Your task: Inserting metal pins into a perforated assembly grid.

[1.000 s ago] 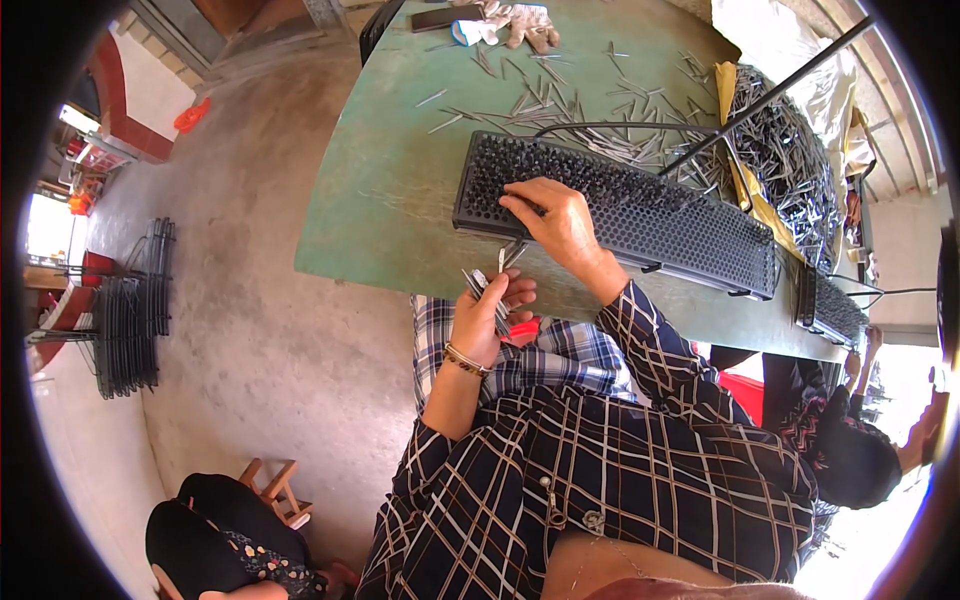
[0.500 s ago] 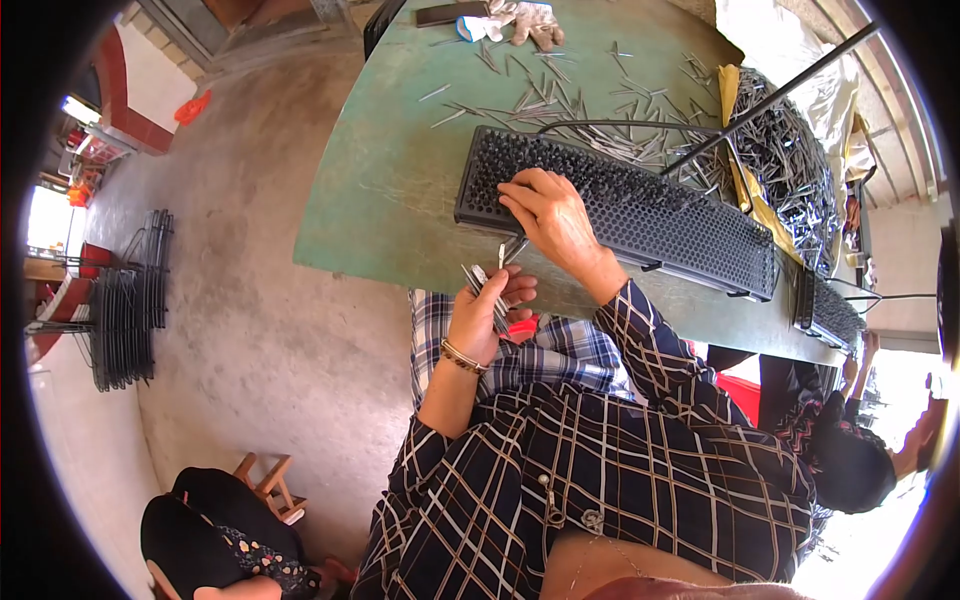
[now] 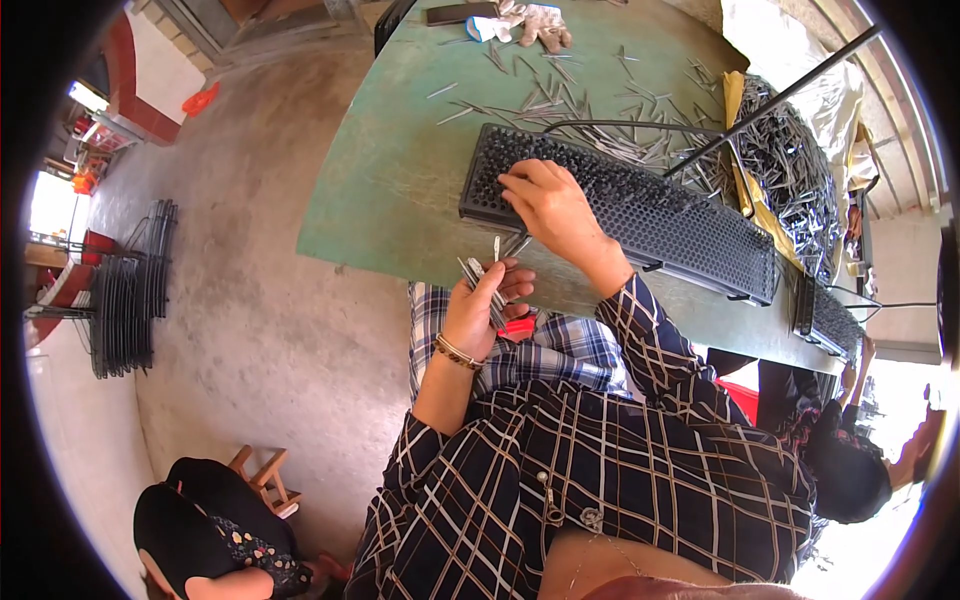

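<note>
My left hand (image 3: pixel 468 318) is closed round a small bunch of thin grey metal rods (image 3: pixel 472 270), just off the near edge of the green table (image 3: pixel 370 190). The rods' ends stick up past the thumb. My right hand (image 3: pixel 562 212) hovers low over the left end of a long black tray full of round holes (image 3: pixel 690 235), its fingertips pinched together at the holes. What the pinch holds, if anything, is hidden by the fingers. Dark rod ends fill many holes along the tray's far and left parts; the near right part shows bare holes.
Loose rods (image 3: pixel 560 105) lie scattered behind the tray, near work gloves (image 3: pixel 540 22). A big heap of rods (image 3: pixel 790 160) sits in an opened sack at the right. A dark bar (image 3: pixel 775 95) slants above the tray. Other people (image 3: pixel 220 530) sit at lower left and far right.
The view has shifted slightly. Both hands keep nearly the same places, the left still round the rods and the right still pinched at the tray's left end.
</note>
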The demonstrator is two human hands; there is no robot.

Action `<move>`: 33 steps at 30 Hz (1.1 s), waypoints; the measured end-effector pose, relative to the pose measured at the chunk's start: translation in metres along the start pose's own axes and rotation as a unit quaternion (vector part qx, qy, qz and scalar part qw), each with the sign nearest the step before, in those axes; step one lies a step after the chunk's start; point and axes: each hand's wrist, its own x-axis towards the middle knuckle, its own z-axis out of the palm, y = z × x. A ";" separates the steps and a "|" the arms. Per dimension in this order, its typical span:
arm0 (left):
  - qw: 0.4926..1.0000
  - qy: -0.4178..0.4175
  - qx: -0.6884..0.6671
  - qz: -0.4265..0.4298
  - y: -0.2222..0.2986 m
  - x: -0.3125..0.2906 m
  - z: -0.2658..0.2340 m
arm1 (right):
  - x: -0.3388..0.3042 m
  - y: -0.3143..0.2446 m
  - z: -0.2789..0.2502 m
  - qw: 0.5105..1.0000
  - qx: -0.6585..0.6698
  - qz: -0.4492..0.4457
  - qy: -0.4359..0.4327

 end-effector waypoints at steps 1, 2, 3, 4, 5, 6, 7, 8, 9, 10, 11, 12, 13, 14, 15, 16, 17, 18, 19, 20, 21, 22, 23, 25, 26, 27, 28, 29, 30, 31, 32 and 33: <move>1.000 -0.002 0.004 0.004 0.001 -0.002 0.001 | 0.000 -0.001 -0.001 0.998 0.036 0.019 0.037; 1.000 -0.001 0.002 0.004 0.002 -0.003 0.003 | -0.002 -0.002 -0.004 0.997 0.059 0.014 0.044; 1.000 -0.007 0.001 0.014 0.003 -0.003 0.005 | -0.006 -0.005 -0.007 0.997 0.059 0.014 0.042; 1.000 -0.008 0.001 0.025 0.004 -0.005 0.000 | -0.009 -0.015 -0.005 0.976 0.193 0.100 -0.033; 1.000 -0.010 0.001 0.026 0.007 -0.005 0.003 | -0.010 -0.022 -0.008 0.926 0.314 0.182 -0.105; 0.999 -0.014 0.013 0.037 0.009 -0.005 0.005 | -0.017 -0.022 -0.001 0.911 0.356 0.182 -0.102; 0.999 -0.015 0.024 0.045 0.010 -0.005 0.003 | -0.016 -0.027 -0.001 0.911 0.356 0.183 -0.103; 0.998 -0.016 0.038 0.043 0.011 -0.004 0.000 | -0.016 -0.032 0.000 0.881 0.390 0.235 -0.126; 0.998 -0.017 0.035 0.041 0.012 -0.002 -0.004 | -0.015 -0.034 0.001 0.847 0.422 0.288 -0.149; 0.999 -0.028 0.031 0.034 0.016 -0.001 -0.009 | -0.011 -0.038 0.002 0.838 0.417 0.320 -0.144; 0.999 -0.038 0.027 0.027 0.018 0.001 -0.015 | -0.011 -0.039 0.008 0.837 0.415 0.325 -0.147; 0.999 -0.018 0.022 0.017 0.020 0.002 -0.023 | -0.010 -0.039 0.015 0.832 0.440 0.329 -0.080; 1.000 -0.019 0.014 0.012 0.025 0.007 -0.025 | -0.006 -0.038 0.017 0.825 0.458 0.331 -0.013; 0.999 -0.032 0.033 0.012 0.030 0.013 -0.029 | -0.002 -0.033 0.016 0.822 0.451 0.347 -0.020; 0.998 -0.038 0.052 0.010 0.036 0.016 -0.034 | 0.007 -0.035 0.016 0.818 0.451 0.355 -0.028; 0.996 -0.072 0.051 0.009 0.043 0.022 -0.039 | 0.017 -0.038 0.016 0.838 0.426 0.337 -0.046; 0.997 -0.064 0.045 0.003 0.050 0.025 -0.043 | 0.026 -0.040 0.018 0.857 0.401 0.318 -0.065; 0.994 -0.079 0.074 -0.017 0.061 0.028 -0.045 | 0.035 -0.042 0.021 0.848 0.402 0.336 -0.075; 0.990 -0.090 0.102 -0.039 0.069 0.031 -0.050 | 0.041 -0.041 0.028 0.844 0.405 0.343 -0.083; 0.991 -0.082 0.096 -0.046 0.077 0.033 -0.054 | 0.047 -0.039 0.035 0.838 0.397 0.361 -0.096; 0.992 -0.074 0.078 -0.062 0.087 0.034 -0.057 | 0.055 -0.039 0.041 0.833 0.389 0.379 -0.109; 0.993 -0.066 0.061 -0.075 0.096 0.036 -0.060 | 0.064 -0.040 0.042 0.829 0.393 0.379 -0.117; 0.994 -0.058 0.056 -0.076 0.102 0.038 -0.065 | 0.075 -0.042 0.041 0.804 0.421 0.395 -0.144; 0.996 -0.051 -0.027 -0.067 0.114 0.040 -0.073 | 0.090 -0.049 0.046 0.773 0.451 0.408 -0.179; 0.996 -0.043 -0.031 -0.067 0.124 0.038 -0.076 | 0.095 -0.053 0.053 0.779 0.457 0.387 -0.187; 0.996 -0.047 -0.017 -0.071 0.136 0.035 -0.079 | 0.102 -0.057 0.057 0.785 0.462 0.364 -0.194; 0.996 -0.056 -0.005 -0.076 0.145 0.030 -0.080 | 0.113 -0.061 0.054 0.777 0.449 0.371 -0.240; 0.996 -0.054 -0.009 -0.075 0.153 0.026 -0.080 | 0.122 -0.064 0.052 0.776 0.448 0.370 -0.244; 0.995 -0.068 0.010 -0.068 0.162 0.021 -0.081 | 0.131 -0.068 0.049 0.761 0.451 0.369 -0.283; 0.995 -0.074 0.036 -0.057 0.174 0.012 -0.087 | 0.141 -0.077 0.052 0.743 0.462 0.362 -0.321; 0.996 -0.066 0.039 -0.050 0.186 -0.002 -0.092 | 0.149 -0.089 0.052 0.743 0.468 0.353 -0.324; 0.992 -0.065 0.087 -0.062 0.197 -0.018 -0.094 | 0.153 -0.104 0.053 0.754 0.460 0.325 -0.339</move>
